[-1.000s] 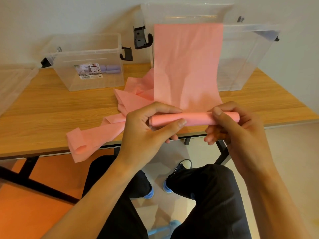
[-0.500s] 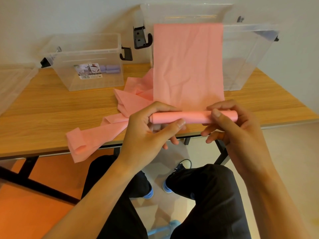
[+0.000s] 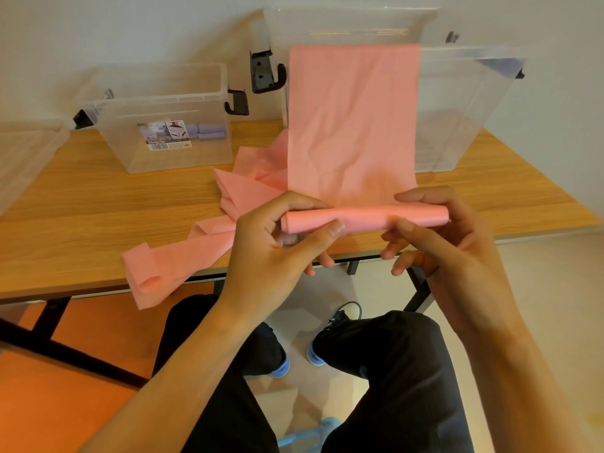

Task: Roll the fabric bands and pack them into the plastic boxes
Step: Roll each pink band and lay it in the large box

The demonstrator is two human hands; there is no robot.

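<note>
Left hand (image 3: 274, 253) and right hand (image 3: 447, 237) each pinch the pink roll (image 3: 362, 219) at the table's (image 3: 81, 217) near edge; unrolled band (image 3: 353, 125) rises far; boxes (image 3: 170, 132) behind.

Wooden table (image 3: 98, 223) spans view ahead of me, grain running left to right; pale wall (image 3: 130, 27) behind. Black metal table legs (image 3: 49, 318) below front edge. My dark trousers (image 3: 408, 371) at bottom; dark shoes with blue soles (image 3: 336, 318) between knees. Orange floor patch (image 3: 65, 403) left, beige floor (image 3: 539, 289) right.
</note>
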